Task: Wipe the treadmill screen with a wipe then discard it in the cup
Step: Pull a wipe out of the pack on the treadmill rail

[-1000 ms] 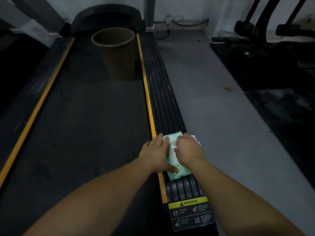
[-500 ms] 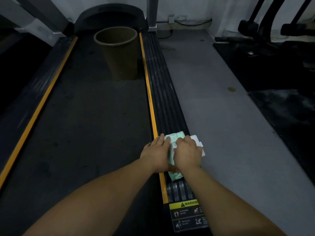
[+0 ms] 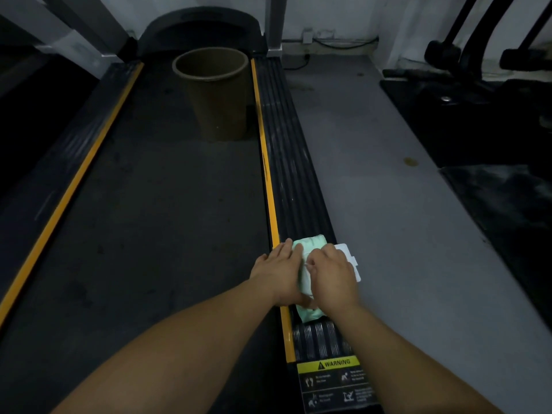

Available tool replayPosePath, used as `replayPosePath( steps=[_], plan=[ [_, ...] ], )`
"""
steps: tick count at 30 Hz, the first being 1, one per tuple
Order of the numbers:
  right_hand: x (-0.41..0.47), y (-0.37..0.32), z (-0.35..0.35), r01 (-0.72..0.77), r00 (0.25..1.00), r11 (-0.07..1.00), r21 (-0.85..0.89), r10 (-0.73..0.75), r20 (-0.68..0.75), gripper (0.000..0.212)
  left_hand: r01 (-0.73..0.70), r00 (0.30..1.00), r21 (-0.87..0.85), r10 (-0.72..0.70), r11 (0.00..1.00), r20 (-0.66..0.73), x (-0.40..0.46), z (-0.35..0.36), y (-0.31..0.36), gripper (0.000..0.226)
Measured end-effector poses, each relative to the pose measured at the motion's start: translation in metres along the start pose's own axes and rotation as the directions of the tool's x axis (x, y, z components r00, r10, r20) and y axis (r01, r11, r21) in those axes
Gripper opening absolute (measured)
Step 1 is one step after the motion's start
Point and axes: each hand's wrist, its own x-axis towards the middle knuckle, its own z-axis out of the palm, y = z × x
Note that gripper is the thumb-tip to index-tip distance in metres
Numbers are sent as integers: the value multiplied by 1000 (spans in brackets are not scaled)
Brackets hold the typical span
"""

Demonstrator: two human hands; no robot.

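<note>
Tugging too hard could lift the whole wipe pack (image 3: 309, 316) off the right side rail (image 3: 286, 162), or drag out several sheets. We press our left hand (image 3: 279, 271) flat on the pack's left side, while our right hand (image 3: 330, 274) curls over the opened flap (image 3: 348, 258), seemingly pinching a wipe. The cup (image 3: 216, 94) stands far up the belt.
</note>
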Motion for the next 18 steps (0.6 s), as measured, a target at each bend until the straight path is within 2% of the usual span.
replayPosePath(
  steps=[1,4,9,12,14,16,18],
  plan=[
    [-1,5,3,20,998,997,73,-16,-61,8,0,1000,2,0,1000,7,0,-1,0,137],
    [-9,17,5,111,987,979,172,-88,-135,18,-4,1000,13,4,1000,21,1,-1,0,138],
    [-36,39,2,274,954,955,108,-257,-153,13,-1,1000,32,0,999,28,3,0,-2,141],
    [-43,46,-1,330,937,941,68,-318,-145,20,-1,1000,32,0,999,20,3,1,-2,141],
    [-42,37,-8,239,965,965,112,-223,-139,15,0,1000,24,-1,1000,14,4,1,-3,140],
    [-32,22,-13,81,989,979,187,-56,-136,13,1,1000,19,-1,1000,22,3,1,-3,140],
    [-17,11,-17,-22,998,996,90,28,-64,23,-1,1000,20,0,1000,25,2,0,-2,139]
  ],
)
